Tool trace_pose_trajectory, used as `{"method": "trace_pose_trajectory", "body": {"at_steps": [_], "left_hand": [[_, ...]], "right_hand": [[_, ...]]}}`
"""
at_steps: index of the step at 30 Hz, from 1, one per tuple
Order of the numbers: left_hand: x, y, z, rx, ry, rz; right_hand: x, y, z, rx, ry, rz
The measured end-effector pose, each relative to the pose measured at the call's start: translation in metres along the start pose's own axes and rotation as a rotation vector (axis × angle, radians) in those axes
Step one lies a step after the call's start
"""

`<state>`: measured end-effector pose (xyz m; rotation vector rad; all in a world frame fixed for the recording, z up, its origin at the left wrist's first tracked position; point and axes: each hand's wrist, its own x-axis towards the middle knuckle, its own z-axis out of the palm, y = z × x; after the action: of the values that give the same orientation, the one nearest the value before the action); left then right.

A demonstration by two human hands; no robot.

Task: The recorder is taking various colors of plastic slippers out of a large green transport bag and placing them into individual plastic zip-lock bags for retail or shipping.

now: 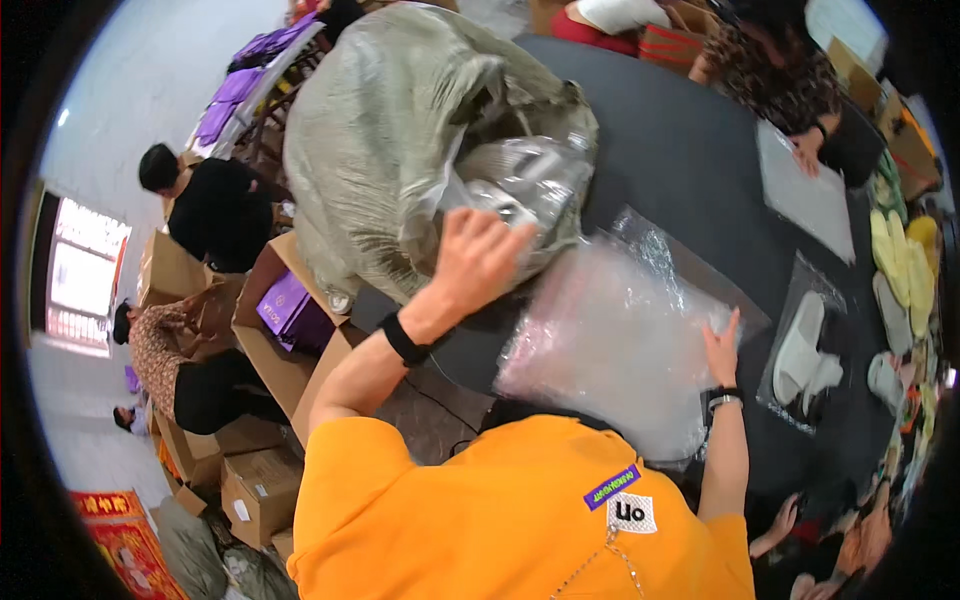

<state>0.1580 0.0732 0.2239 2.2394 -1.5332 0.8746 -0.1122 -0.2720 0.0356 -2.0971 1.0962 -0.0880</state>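
My left hand [472, 262] is closed at the mouth of a big olive plastic sack [360, 150], its fingers pinching the near edge of a clear plastic bag [545, 170]. Something pale, perhaps footwear, shows through that bag, but glare blurs it. On the dark table [655, 130], a stack of clear plastic bags [610, 345] lies in front of me. My right hand [720, 352] rests on the stack's right side with its fingers apart. To the right of it lie white slippers [800, 350] in a clear bag.
Across the table, a person's hand [808, 152] touches a flat clear bag [815, 205]. Loose yellow and white slippers [905, 260] line the right edge. An open carton [290, 340] with purple packages stands at left, near other people. More hands [785, 520] show at lower right.
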Motion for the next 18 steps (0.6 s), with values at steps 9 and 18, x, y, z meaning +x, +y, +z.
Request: {"method": "trace_pose_trajectory", "body": {"at_steps": [9,18], "left_hand": [[-0.055,0.109,0.052,-0.444,-0.457,0.120],[-0.066,0.054,0.100,-0.580,-0.279,-0.316]], "right_hand": [[-0.010,-0.025,-0.038,0.627,-0.248,0.389],[-0.022,-0.029,0.007,0.600,-0.170,0.330]]}}
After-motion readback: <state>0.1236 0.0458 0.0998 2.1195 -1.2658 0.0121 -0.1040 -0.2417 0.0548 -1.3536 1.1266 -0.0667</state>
